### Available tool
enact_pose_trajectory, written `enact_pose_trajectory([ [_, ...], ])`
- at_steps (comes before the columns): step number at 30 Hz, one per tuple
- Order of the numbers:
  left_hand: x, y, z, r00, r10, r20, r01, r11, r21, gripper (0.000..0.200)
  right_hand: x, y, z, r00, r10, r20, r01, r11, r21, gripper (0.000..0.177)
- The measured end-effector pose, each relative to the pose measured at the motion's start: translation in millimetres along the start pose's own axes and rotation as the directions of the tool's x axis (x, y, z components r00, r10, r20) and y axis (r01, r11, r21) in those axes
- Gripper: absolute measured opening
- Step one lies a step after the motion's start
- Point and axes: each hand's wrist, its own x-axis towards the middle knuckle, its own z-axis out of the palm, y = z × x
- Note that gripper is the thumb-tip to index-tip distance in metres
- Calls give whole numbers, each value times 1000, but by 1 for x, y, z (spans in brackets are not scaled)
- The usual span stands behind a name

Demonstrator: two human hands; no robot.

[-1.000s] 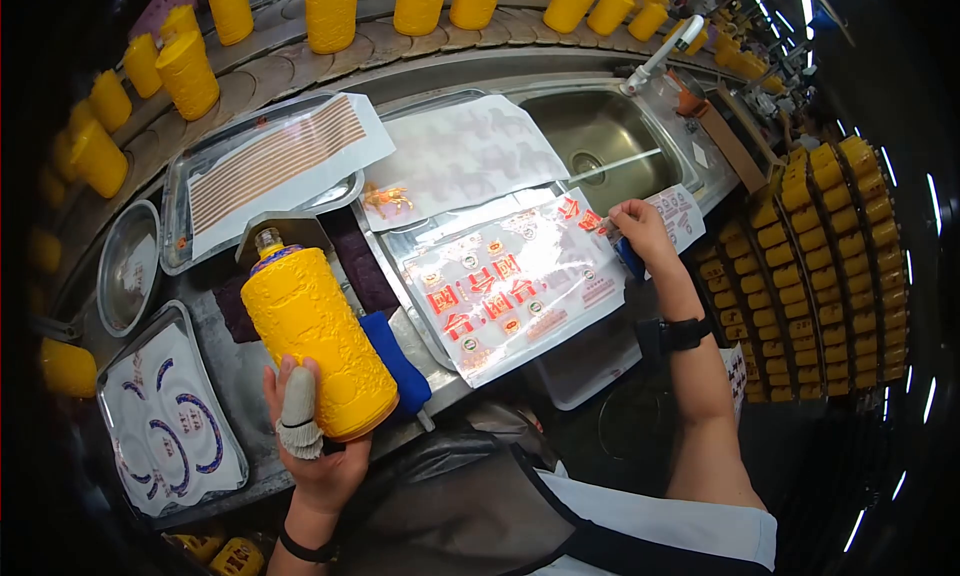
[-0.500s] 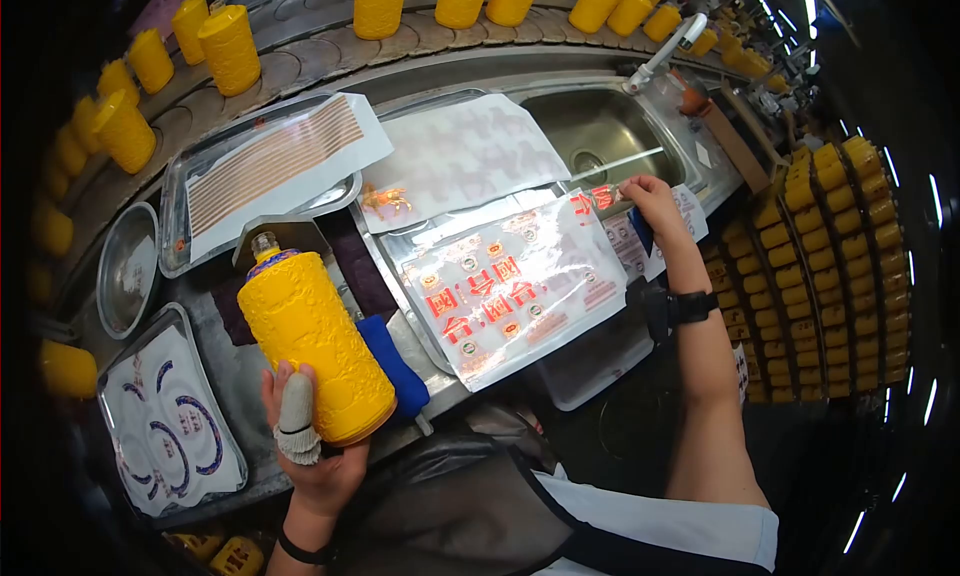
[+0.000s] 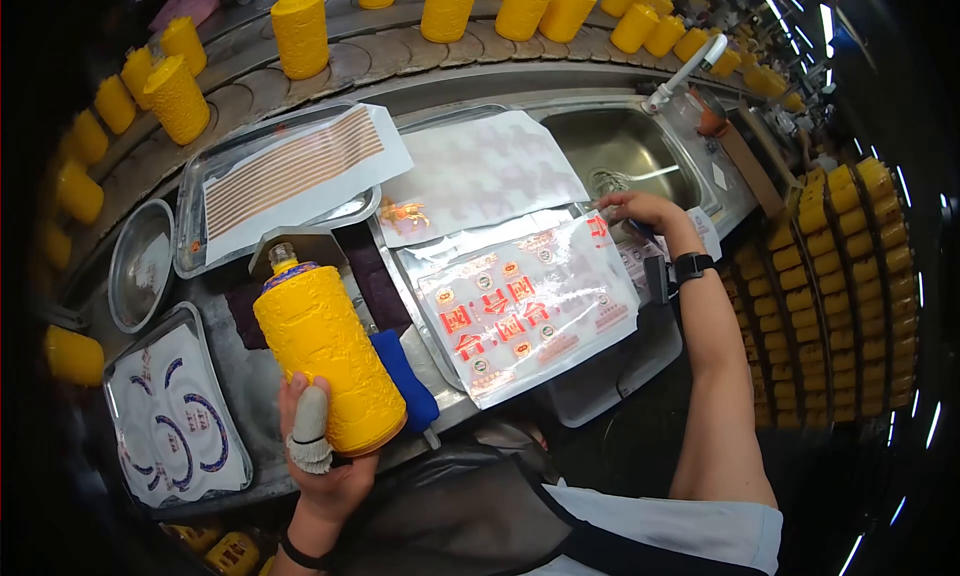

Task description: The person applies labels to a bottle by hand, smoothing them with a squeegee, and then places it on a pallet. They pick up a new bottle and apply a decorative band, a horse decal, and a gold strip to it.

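Left hand [image 3: 335, 466] cupped palm-up; right [image 3: 637, 212] reaches out, fingertips perhaps pinched.

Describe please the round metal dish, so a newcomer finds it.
Find the metal counter, then its left end in the picture. The dish lies between the tray with a brown-striped sheet and the tray with curved purple decals. It alone is round; both trays have straight sides.

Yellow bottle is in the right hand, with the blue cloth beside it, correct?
Wrong hand: the head view shows the yellow bottle in the left hand. The blue cloth is beside it, as you say.
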Motion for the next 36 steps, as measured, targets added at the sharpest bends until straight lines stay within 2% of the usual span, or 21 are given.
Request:
enact_pose_trajectory([
  [4,-2,-2,-1,1000,-9,0,9,1000,-20,82,4,6,0,959,-106,261,96,994,52,34],
  [7,-2,-1,-2,1000,1,5,-1,1000,6,83,12,17,-6,940,-194,281,221,973,-67,34],
  [10,-2,0,-1,1000,-4,2,4,1000,2,83,5,22,-8,931,-205,303,213,977,6,33],
  [13,-2,0,0,1000,-5,-1,4,1000,-19,83,-46,-18,10,948,-238,211,170,941,294,31],
  [19,-1,0,0,1000,23,0,-23,1000,8,83,-27,1,4,949,-175,262,148,982,120,21],
  [22,-3,-1,0,1000,20,-2,-20,1000,21,83,-14,15,-6,970,-213,116,207,976,63,18],
  [28,-3,-2,1,1000,21,-5,-20,1000,7,83,-27,3,-19,976,-191,106,163,959,232,16],
  [31,-3,-1,1,1000,15,-9,-15,1000,18,83,-12,15,-30,987,-158,38,147,967,208,19],
  [34,-3,0,1,1000,14,-8,-14,1000,27,83,25,42,-33,960,-276,-50,280,948,149,16],
  [36,-3,0,0,1000,21,-2,-21,999,26,83,46,54,-32,958,-235,-163,238,971,-5,19],
])
